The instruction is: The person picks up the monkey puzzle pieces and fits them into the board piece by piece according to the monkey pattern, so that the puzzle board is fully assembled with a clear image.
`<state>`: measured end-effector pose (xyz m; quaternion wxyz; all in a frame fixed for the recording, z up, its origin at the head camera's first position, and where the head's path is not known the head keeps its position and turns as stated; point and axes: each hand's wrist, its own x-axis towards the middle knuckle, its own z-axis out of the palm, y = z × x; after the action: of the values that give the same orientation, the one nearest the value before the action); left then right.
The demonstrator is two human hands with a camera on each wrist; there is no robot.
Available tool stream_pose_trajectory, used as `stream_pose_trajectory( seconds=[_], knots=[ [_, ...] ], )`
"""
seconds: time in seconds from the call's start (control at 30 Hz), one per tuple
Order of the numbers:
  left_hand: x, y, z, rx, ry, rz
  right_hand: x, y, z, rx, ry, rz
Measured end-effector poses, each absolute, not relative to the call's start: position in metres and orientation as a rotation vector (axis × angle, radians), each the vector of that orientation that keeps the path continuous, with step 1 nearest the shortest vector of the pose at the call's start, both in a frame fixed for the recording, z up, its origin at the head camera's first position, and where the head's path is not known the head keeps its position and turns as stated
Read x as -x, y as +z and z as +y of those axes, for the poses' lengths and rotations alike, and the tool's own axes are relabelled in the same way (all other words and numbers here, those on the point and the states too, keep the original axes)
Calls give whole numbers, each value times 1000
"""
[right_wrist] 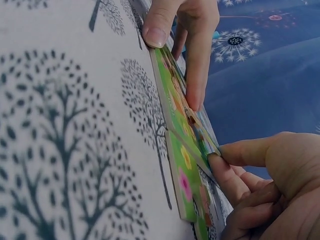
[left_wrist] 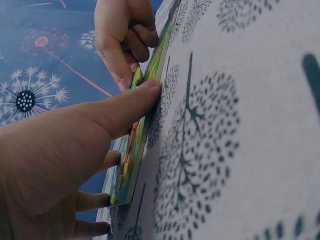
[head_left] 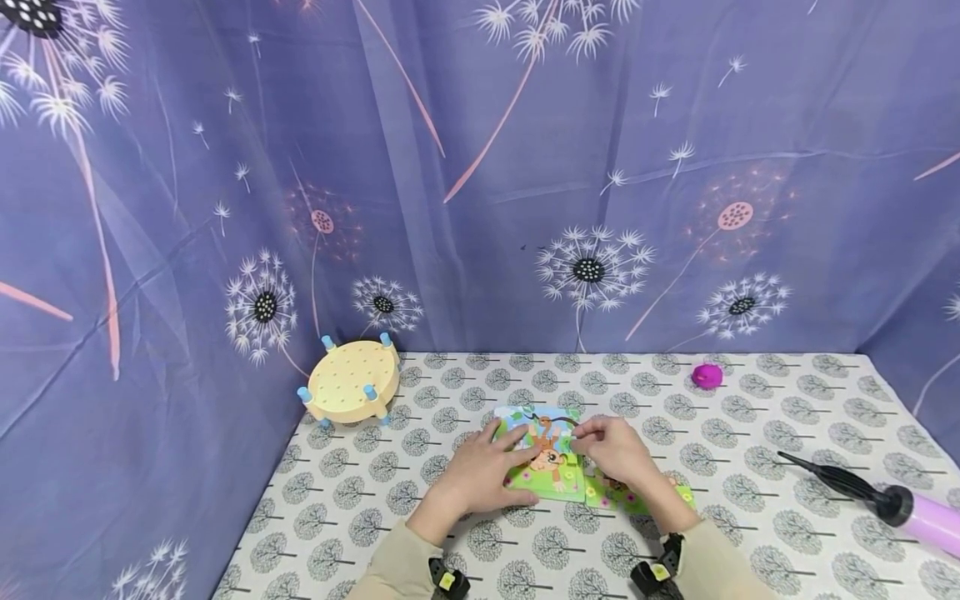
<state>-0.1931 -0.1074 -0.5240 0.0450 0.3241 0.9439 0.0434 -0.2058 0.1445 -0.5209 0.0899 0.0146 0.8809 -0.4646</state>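
A flat picture puzzle with a monkey hanging from a branch lies on the tree-print cloth. My left hand rests on its left side, fingers spread over the picture and thumb at the near edge. At the right edge, my right hand pinches a thin puzzle piece between thumb and index finger, its edge tilted up from the board. A second green board with flowers adjoins the puzzle on the right, partly hidden under my right hand and wrist.
At the back left stands a round yellow pegged toy with blue tips. A small magenta object sits near the back edge. On the right lies a hand pump with a black nozzle. A purple dandelion curtain borders the table.
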Motion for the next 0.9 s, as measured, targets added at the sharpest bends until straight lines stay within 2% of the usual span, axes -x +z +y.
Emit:
stream_pose_trajectory(
  seconds=[0.33,0.9],
  knots=[
    [193,-523,-107,-996,107,2882,206,-517,143,-30,-1337,2624],
    [194,-517,-102,-964,76,2869,199,-521,178,117,-1395,2592]
  ],
)
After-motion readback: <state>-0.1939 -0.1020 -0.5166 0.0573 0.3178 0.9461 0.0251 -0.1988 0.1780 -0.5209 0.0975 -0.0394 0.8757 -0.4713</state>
